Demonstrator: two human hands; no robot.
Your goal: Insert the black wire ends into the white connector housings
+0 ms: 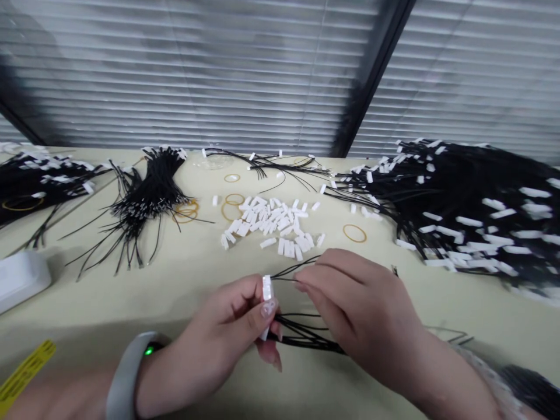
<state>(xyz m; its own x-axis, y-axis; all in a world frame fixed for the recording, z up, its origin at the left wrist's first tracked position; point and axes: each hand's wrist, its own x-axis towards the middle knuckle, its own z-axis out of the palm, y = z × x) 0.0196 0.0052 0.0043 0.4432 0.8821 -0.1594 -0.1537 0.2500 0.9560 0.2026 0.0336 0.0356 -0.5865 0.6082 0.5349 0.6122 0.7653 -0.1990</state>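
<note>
My left hand (245, 321) pinches a white plastic connector housing (267, 287) upright between thumb and fingers. Several black wires (301, 332) run from the housing and the fingers toward the right, passing under my right hand (359, 309). That hand is closed, its thumb and fingertips pressed together on thin black wires (293, 268) that reach the top of the housing. The exact grip of the right fingertips is partly hidden behind the hand. Just beyond both hands lies a loose pile of small white connector housings (275, 219).
Bundled black wires (151, 186) lie at the back left, with a large heap of black wires with white connectors (464, 198) on the right. Rubber bands (354, 233) are scattered about. A white device (21, 280) sits at the left edge. Window blinds (196, 76) stand behind the table.
</note>
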